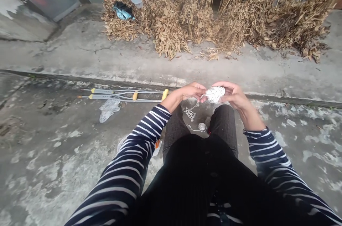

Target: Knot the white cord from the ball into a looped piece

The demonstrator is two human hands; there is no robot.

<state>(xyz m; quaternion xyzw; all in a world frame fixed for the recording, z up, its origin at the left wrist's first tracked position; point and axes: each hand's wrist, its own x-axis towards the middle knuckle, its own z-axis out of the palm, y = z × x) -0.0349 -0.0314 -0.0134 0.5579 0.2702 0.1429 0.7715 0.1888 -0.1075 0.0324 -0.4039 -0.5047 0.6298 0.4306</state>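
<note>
The right hand curls partly closed over a white ball of twine, holding it from the right. The left hand, fingers half bent, touches the ball's left side. Strands hang down to a tangled loop and a small twine ball on the concrete floor.

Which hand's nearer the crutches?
Left. The left hand is just beside the crutches' yellow-capped end, not touching it. The right hand is farther away, on the other side of the white twine ball.
</note>
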